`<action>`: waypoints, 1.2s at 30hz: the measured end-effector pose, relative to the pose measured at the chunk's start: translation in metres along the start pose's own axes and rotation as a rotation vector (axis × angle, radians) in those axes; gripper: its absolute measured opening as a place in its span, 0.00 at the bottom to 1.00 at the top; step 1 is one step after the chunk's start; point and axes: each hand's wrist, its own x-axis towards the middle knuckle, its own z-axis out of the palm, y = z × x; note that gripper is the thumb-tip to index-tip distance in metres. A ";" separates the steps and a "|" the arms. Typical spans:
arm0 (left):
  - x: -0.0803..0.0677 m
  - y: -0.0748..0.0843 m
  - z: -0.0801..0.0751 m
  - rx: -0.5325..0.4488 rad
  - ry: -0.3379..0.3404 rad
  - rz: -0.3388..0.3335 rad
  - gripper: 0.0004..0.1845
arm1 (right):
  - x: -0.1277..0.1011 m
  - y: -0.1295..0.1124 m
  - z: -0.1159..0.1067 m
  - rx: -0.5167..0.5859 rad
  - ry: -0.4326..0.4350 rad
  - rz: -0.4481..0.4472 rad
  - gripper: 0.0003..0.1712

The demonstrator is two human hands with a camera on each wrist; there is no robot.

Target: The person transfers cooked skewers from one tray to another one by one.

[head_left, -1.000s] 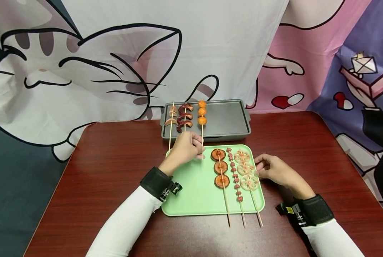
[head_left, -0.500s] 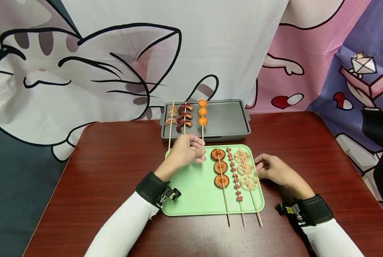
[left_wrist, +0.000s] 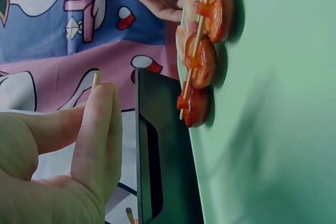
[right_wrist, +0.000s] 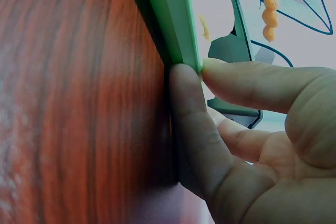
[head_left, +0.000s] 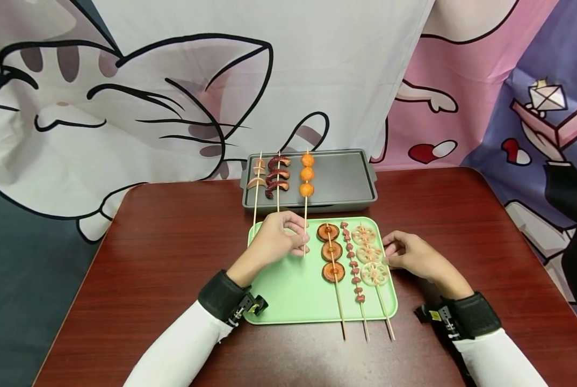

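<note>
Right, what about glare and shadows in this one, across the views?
Head view: mostly even light, with a pale sheen on the wooden table in front of the green tray; left wrist view: soft shadows on that tray beside the mushroom skewer, plus a fuzzy darker band; right wrist view: a pale patch, probably glare, over part of the gray baking tray.

Green tray [head_left: 288, 296]: room left of brown-disc skewer [head_left: 332, 251]

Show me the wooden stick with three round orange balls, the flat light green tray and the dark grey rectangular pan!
Wooden stick with three round orange balls [head_left: 307, 173]: head view, on the middle ball.
Light green tray [head_left: 298, 295]: head view, on bare surface.
Dark grey rectangular pan [head_left: 344, 180]: head view, on bare floor.
</note>
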 end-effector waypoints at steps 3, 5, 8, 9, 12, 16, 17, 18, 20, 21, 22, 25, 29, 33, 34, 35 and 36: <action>-0.005 -0.001 0.000 -0.017 -0.007 0.010 0.14 | 0.000 0.000 0.000 0.001 0.000 -0.007 0.22; -0.008 -0.002 0.000 -0.027 -0.014 0.015 0.14 | 0.000 0.001 0.000 0.002 0.001 -0.008 0.22; -0.011 -0.003 0.000 -0.027 -0.028 0.019 0.14 | 0.001 0.002 0.000 0.002 0.006 -0.009 0.22; -0.012 -0.004 0.000 -0.026 -0.031 0.021 0.15 | 0.001 0.003 0.000 0.000 0.008 -0.009 0.22; -0.013 -0.005 0.000 -0.026 -0.038 0.025 0.15 | 0.001 0.004 0.000 -0.005 0.012 -0.013 0.21; -0.016 -0.008 -0.001 -0.034 -0.051 0.020 0.15 | 0.002 0.004 0.000 -0.009 0.012 -0.016 0.21; -0.016 -0.009 -0.001 -0.036 -0.057 0.020 0.15 | 0.001 0.004 0.000 -0.009 0.011 -0.017 0.21; -0.018 -0.010 -0.001 -0.035 -0.064 0.021 0.15 | 0.001 0.004 0.001 -0.008 0.013 -0.017 0.21; -0.020 -0.013 -0.001 -0.036 -0.075 0.021 0.15 | 0.001 0.003 0.001 -0.001 0.012 -0.018 0.21; -0.022 -0.014 -0.001 -0.033 -0.079 0.019 0.15 | 0.000 0.003 0.001 0.000 0.010 -0.022 0.21; -0.023 -0.015 0.000 -0.033 -0.084 0.017 0.15 | 0.000 0.002 0.001 0.002 0.011 -0.019 0.21; -0.028 -0.018 0.000 -0.031 -0.086 0.001 0.14 | 0.000 0.002 0.002 0.007 0.006 -0.016 0.20; -0.034 -0.020 -0.001 -0.033 -0.087 -0.013 0.13 | 0.001 0.002 0.001 0.002 0.009 -0.010 0.20; -0.040 -0.022 -0.002 -0.021 -0.094 -0.021 0.11 | 0.001 0.003 0.001 -0.002 0.013 -0.012 0.20; -0.041 -0.023 -0.002 -0.017 -0.096 -0.026 0.11 | 0.001 0.003 0.001 -0.005 0.012 -0.018 0.20; -0.043 -0.024 -0.002 -0.012 -0.099 -0.029 0.10 | 0.001 0.003 0.001 -0.004 0.014 -0.018 0.20; -0.044 -0.025 -0.002 -0.009 -0.103 -0.033 0.10 | 0.001 0.002 0.001 -0.002 0.013 -0.018 0.20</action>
